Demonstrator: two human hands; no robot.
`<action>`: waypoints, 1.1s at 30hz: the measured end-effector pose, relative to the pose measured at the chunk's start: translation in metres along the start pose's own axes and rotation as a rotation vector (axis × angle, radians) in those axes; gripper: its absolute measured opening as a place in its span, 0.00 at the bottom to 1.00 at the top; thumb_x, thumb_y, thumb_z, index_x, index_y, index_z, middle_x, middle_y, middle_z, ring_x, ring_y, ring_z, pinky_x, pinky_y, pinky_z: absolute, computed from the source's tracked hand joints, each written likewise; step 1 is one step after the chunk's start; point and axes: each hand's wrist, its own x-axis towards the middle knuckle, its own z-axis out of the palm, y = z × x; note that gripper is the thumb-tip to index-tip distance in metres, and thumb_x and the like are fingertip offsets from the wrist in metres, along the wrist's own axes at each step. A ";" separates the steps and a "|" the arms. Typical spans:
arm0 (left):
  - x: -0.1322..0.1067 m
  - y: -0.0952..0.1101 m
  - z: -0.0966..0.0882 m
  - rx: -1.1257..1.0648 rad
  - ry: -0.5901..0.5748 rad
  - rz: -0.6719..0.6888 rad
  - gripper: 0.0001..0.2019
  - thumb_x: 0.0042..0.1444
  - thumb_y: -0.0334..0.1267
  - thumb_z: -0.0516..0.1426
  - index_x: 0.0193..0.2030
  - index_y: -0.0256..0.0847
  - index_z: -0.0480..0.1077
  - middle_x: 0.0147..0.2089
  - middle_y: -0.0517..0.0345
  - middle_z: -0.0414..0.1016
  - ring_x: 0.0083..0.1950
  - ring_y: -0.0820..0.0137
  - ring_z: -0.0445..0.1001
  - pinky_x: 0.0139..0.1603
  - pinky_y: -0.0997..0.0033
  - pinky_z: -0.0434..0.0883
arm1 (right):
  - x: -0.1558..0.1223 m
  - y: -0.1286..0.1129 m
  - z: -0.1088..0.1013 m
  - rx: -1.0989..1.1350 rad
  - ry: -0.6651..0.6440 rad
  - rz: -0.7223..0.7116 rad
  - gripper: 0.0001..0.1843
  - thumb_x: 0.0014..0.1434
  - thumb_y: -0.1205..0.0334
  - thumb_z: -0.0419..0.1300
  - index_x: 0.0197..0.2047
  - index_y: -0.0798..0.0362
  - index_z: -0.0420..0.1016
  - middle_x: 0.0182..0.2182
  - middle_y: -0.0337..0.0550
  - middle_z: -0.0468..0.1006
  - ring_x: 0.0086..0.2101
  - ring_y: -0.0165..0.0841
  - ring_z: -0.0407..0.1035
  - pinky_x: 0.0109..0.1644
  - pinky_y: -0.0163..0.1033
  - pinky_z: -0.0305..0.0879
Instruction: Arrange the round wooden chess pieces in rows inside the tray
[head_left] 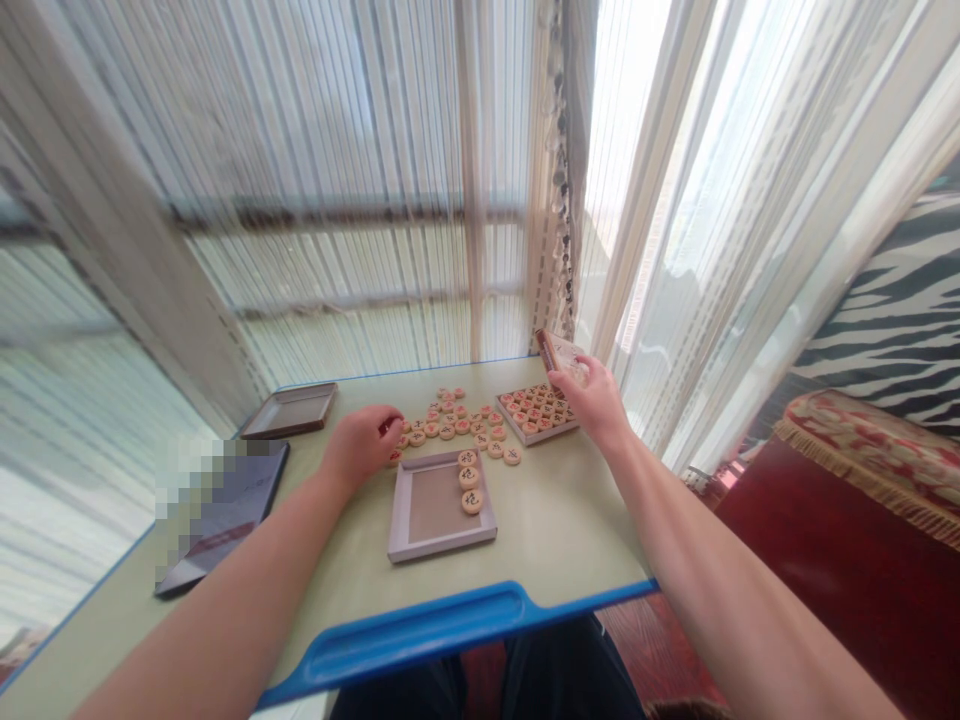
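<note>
My right hand [592, 398] grips a small box lid [564, 357] with a printed face, tilted up over the back of a shallow box. That box [534, 438] is filled with rows of round wooden Chinese chess pieces. To the left, my left hand [364, 440] rests by a loose spread of chess pieces [448, 432], its fingers curled; anything inside them is hidden. Nearer to me lies an open shallow tray [401, 510] with a pale rim. Three chess pieces [469, 477] stand in a column along its right side, marked with dark characters.
A light-green table with a blue front ledge [420, 628] carries everything. An empty brown lid [292, 410] lies at the back left, a dark tablet [232, 525] in front of it. Sheer curtains [360, 200] hang behind; a red seat [825, 520] stands at right.
</note>
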 end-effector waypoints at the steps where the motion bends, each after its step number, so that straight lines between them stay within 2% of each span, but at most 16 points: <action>1: 0.000 0.000 0.000 -0.001 0.001 0.006 0.14 0.52 0.39 0.47 0.32 0.39 0.73 0.34 0.54 0.76 0.35 0.66 0.72 0.38 0.69 0.66 | -0.003 -0.003 0.002 0.025 0.031 0.011 0.38 0.49 0.37 0.49 0.57 0.51 0.58 0.52 0.52 0.64 0.48 0.45 0.62 0.48 0.48 0.59; 5: 0.000 0.001 0.000 0.001 0.017 0.016 0.14 0.53 0.39 0.47 0.31 0.39 0.73 0.33 0.54 0.76 0.34 0.66 0.72 0.37 0.69 0.66 | -0.018 -0.014 0.012 -0.087 0.034 -0.063 0.39 0.44 0.36 0.54 0.55 0.47 0.61 0.53 0.49 0.64 0.49 0.47 0.60 0.51 0.51 0.56; 10: 0.001 0.001 0.001 0.006 0.026 0.017 0.14 0.53 0.38 0.47 0.32 0.39 0.73 0.33 0.54 0.77 0.35 0.67 0.72 0.38 0.69 0.66 | -0.027 -0.018 0.026 -0.265 -0.080 -0.151 0.39 0.43 0.36 0.55 0.55 0.48 0.62 0.55 0.50 0.62 0.50 0.49 0.58 0.51 0.52 0.54; 14: 0.000 0.001 0.002 0.007 0.030 0.019 0.14 0.53 0.38 0.47 0.32 0.39 0.73 0.33 0.54 0.77 0.35 0.68 0.72 0.38 0.70 0.66 | -0.029 -0.019 0.029 -0.352 -0.143 -0.170 0.38 0.43 0.36 0.54 0.54 0.48 0.63 0.54 0.49 0.62 0.48 0.50 0.58 0.49 0.52 0.55; 18: 0.000 0.004 0.000 0.039 0.040 -0.006 0.13 0.52 0.38 0.47 0.32 0.39 0.73 0.33 0.55 0.76 0.34 0.68 0.72 0.37 0.71 0.65 | -0.028 -0.018 0.029 -0.399 -0.153 -0.161 0.38 0.42 0.35 0.54 0.53 0.48 0.63 0.54 0.50 0.62 0.48 0.50 0.58 0.48 0.52 0.54; 27: 0.003 0.000 -0.008 0.150 0.136 -0.239 0.15 0.53 0.38 0.46 0.32 0.40 0.74 0.33 0.53 0.77 0.36 0.65 0.73 0.36 0.70 0.65 | -0.027 -0.015 0.033 -0.438 -0.264 -0.118 0.39 0.43 0.34 0.52 0.55 0.47 0.61 0.53 0.50 0.62 0.49 0.50 0.58 0.49 0.53 0.54; 33: 0.003 0.000 -0.011 0.175 0.203 -0.350 0.15 0.51 0.37 0.46 0.32 0.40 0.74 0.30 0.53 0.77 0.34 0.65 0.72 0.33 0.71 0.64 | -0.024 -0.014 0.036 -0.451 -0.277 -0.103 0.39 0.43 0.35 0.52 0.55 0.47 0.62 0.53 0.50 0.63 0.49 0.51 0.58 0.48 0.53 0.55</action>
